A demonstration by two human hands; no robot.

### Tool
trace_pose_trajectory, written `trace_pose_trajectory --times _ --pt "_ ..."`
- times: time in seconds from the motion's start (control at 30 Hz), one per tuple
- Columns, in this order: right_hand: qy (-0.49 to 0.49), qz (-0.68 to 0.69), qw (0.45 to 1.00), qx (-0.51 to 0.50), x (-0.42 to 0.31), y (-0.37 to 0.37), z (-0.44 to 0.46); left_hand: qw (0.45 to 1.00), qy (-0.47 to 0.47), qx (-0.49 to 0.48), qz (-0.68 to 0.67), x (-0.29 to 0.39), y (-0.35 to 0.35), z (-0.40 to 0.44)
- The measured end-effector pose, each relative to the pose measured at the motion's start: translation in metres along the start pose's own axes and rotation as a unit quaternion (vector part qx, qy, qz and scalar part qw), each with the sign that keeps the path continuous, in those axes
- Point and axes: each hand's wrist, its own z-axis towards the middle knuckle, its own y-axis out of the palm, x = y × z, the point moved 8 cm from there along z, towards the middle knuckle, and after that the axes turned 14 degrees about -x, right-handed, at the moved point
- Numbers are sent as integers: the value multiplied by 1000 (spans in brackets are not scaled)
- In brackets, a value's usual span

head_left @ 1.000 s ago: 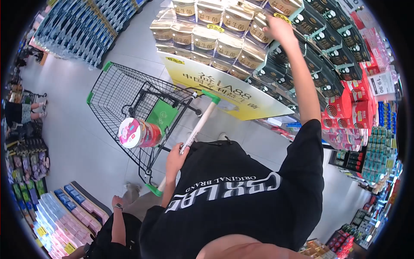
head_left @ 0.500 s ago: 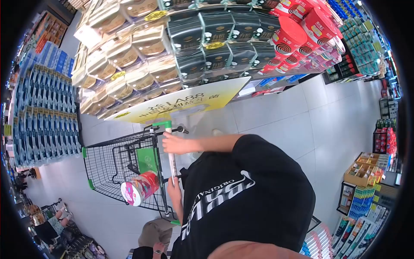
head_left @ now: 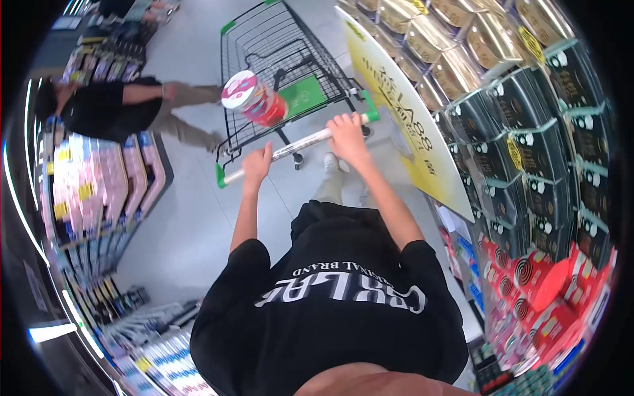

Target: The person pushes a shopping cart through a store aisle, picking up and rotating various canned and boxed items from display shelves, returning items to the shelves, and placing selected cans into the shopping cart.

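My left hand (head_left: pixel 256 164) is closed around the white handle (head_left: pixel 300 144) of a shopping cart, near its left end. Farther right, my right hand (head_left: pixel 348 137) wraps the same handle close to its green end cap. The black wire shopping cart (head_left: pixel 247 49) stands in front of me, with a green panel (head_left: pixel 302 94) inside. A large round tub (head_left: pixel 254 99) with a pink-and-white lid and red printed side lies tilted in the cart, nearer its left side.
Right of the cart, a yellow-and-white sign board (head_left: pixel 396 112) borders stacked gold boxes (head_left: pixel 436 39), dark boxes (head_left: pixel 522 105) and red packages (head_left: pixel 548 290). A person in a black shirt (head_left: pixel 109 109) stands close on the left. Pink packages (head_left: pixel 86 181) fill a shelf beyond.
The view has swung round, so the cart now lies ahead and the stacked boxes are on the right. Both hands still grip the handle. The other person shows more fully on the left.
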Motion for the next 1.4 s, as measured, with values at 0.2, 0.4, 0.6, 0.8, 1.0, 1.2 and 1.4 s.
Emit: trace_pose_trajectory --times 0.2,0.4,0.6,0.8,1.0,1.2,1.4 --pt "-19 42 998 -34 -4 -16 -50 999 21 -20 -28 19 30 -50" --pt "3 40 999 -36 -18 -22 -107 954 78 46 -285 18 46 -100" --pt "21 14 998 -62 -37 -19 -160 823 -15 128 -553 -50 38 -73" --pt "99 156 974 -131 -52 9 -164 723 -6 -34 -690 -56 63 -49" --pt "178 495 842 -125 -92 91 -51 663 42 -64 -745 -60 98 -62" --pt "265 667 682 -143 -129 146 -43 577 112 -22 -808 -55 122 -67" --pt "220 603 762 -86 -138 114 -80 533 49 -46 -843 -39 94 -109"
